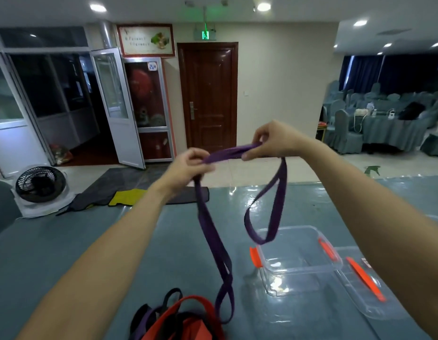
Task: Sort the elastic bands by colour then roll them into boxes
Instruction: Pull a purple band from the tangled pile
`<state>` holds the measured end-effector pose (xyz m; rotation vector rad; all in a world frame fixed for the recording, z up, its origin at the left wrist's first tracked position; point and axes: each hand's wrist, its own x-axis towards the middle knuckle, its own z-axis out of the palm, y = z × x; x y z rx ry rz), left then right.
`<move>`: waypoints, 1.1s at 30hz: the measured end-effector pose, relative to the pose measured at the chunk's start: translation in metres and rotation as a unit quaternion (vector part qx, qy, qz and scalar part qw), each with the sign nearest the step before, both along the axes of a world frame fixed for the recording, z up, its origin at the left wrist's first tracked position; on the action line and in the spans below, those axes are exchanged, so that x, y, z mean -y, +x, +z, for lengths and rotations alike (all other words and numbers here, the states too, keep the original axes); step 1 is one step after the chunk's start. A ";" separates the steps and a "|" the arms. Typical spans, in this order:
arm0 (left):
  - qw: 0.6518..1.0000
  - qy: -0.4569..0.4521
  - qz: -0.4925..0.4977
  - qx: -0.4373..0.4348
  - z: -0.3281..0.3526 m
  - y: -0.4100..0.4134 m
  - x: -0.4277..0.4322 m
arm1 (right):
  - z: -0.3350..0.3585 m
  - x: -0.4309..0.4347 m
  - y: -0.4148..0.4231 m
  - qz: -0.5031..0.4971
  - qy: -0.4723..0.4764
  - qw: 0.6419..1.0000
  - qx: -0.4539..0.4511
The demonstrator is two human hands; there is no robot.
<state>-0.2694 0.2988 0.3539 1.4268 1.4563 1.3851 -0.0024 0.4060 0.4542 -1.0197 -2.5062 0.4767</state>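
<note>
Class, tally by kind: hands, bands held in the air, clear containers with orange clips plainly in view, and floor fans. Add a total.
Hands: 2, left hand and right hand
Bands held up: 1, the purple band
Orange-clipped clear containers: 2
Floor fan: 1
Total: 6

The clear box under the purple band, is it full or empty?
Empty: the clear box shows only its bare bottom; nothing lies inside.

Left forearm point(110, 253) and right forearm point(360, 192) bare, slim and smooth, uncovered as far as the edge of view. Left hand point(186, 168) and right hand point(274, 141) bare as well; fingers point(248, 156) slightly blurred, details of nails not clear.
</note>
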 end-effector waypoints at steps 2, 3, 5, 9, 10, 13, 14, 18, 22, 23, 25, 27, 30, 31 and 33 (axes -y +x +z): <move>0.998 0.047 0.023 -0.035 0.029 -0.006 0.000 | -0.012 -0.005 0.002 -0.010 -0.070 0.996 0.055; 0.995 0.061 0.001 -0.076 0.041 -0.002 -0.002 | -0.020 -0.003 -0.004 0.008 -0.106 0.993 0.058; 0.982 0.069 -0.057 -0.167 0.060 0.010 -0.007 | -0.033 0.009 -0.024 0.067 -0.165 0.984 -0.004; 0.948 0.052 -0.048 -0.311 0.080 0.009 -0.004 | -0.045 0.017 -0.048 0.115 -0.232 0.957 -0.134; 0.933 0.024 -0.037 -0.356 0.078 0.002 0.000 | -0.042 0.014 -0.048 0.102 -0.197 0.966 -0.130; 0.907 -0.105 -0.091 -0.398 0.052 -0.009 0.004 | -0.030 0.007 -0.045 0.094 -0.107 0.988 -0.061; 0.920 -0.106 -0.097 -0.364 0.044 -0.009 0.004 | -0.028 0.005 -0.045 0.094 -0.087 0.991 -0.049; 0.988 0.004 -0.027 -0.154 0.045 -0.012 0.004 | -0.043 -0.001 -0.038 0.060 -0.051 0.996 -0.045; 0.900 -0.077 -0.046 -0.428 0.060 0.000 -0.008 | -0.060 -0.010 -0.012 0.024 -0.038 0.998 -0.036; 0.903 -0.075 -0.043 -0.420 0.062 0.006 -0.011 | -0.062 -0.012 -0.006 0.025 -0.040 0.998 -0.040; 0.947 -0.032 -0.046 -0.317 0.066 0.024 -0.017 | -0.069 -0.014 0.008 0.023 -0.049 0.997 -0.048; 0.977 0.020 -0.062 -0.204 0.068 0.046 -0.021 | -0.083 -0.013 0.022 0.024 -0.063 0.996 -0.058; 0.992 0.058 -0.069 -0.091 0.065 0.090 -0.034 | -0.120 -0.010 0.046 0.018 -0.115 0.985 -0.123; 0.993 0.066 -0.059 -0.077 0.065 0.105 -0.039 | -0.135 -0.010 0.054 0.013 -0.135 0.978 -0.157; 0.992 0.079 -0.038 -0.095 0.066 0.134 -0.050 | -0.165 -0.012 0.068 0.013 -0.176 0.960 -0.218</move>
